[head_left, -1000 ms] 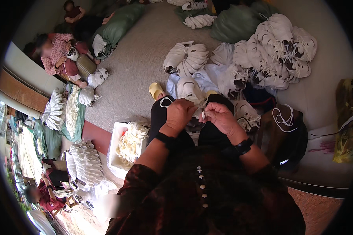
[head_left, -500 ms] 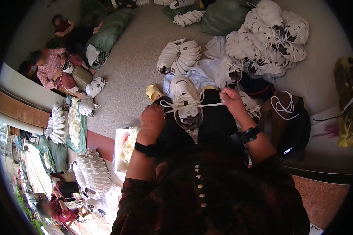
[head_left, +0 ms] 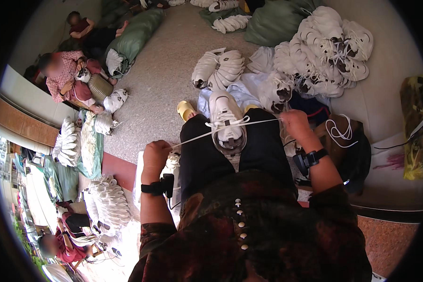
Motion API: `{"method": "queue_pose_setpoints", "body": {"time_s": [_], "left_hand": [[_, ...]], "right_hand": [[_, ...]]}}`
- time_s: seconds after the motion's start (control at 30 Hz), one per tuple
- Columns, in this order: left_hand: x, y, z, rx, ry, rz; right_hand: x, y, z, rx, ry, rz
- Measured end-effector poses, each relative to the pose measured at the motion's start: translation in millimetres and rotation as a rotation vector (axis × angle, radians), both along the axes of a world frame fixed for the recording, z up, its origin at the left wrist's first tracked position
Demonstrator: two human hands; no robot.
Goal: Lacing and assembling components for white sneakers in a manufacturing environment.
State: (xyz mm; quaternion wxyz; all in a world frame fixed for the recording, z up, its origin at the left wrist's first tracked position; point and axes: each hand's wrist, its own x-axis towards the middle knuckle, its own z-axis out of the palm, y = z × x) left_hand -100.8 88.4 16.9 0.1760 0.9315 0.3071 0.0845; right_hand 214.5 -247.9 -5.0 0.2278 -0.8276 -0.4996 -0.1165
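Observation:
A white sneaker (head_left: 224, 109) rests between my knees, its toe away from me and its dark-lined collar toward me. White shoelace (head_left: 197, 137) runs taut across its laced front, with a small loop beside the eyelets. My left hand (head_left: 155, 159), out to the left above my thigh, pinches one end of the lace. Beyond my right knee, my right hand (head_left: 296, 126) is closed on the other end. Both hands are apart from the shoe itself.
Stacked white shoes (head_left: 322, 51) are piled at the far right, with another bunch (head_left: 218, 68) ahead. A dark bag (head_left: 345, 155) carries a loose white lace. Green sacks (head_left: 272, 23) lie behind. People (head_left: 63, 77) sit at left among more shoes.
Both hands have moved outward, the left one also toward me, pulling the lace into a long tight line. My forearms are now farther apart.

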Motion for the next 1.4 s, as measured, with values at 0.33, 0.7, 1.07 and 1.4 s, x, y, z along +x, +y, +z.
{"method": "queue_pose_setpoints", "body": {"time_s": [0.33, 0.7, 1.07, 1.4], "left_hand": [[-25.7, 8.5, -13.8, -0.101, -0.004, 0.053], [42.0, -51.2, -11.2, -1.563, -0.571, 0.014], [123.6, -101.5, -16.0, -1.353, -0.282, -0.165], [138.4, -100.8, -26.1, -1.249, -0.315, -0.123]], "right_hand": [[24.2, -14.4, 16.8, -0.02, -0.296, -0.244], [-46.5, 60.9, -20.5, 0.541, 1.641, -0.137], [-65.4, 101.6, -31.5, 0.473, 1.235, -0.188], [-73.6, 109.8, -36.8, 0.313, 0.457, -0.209]]}}
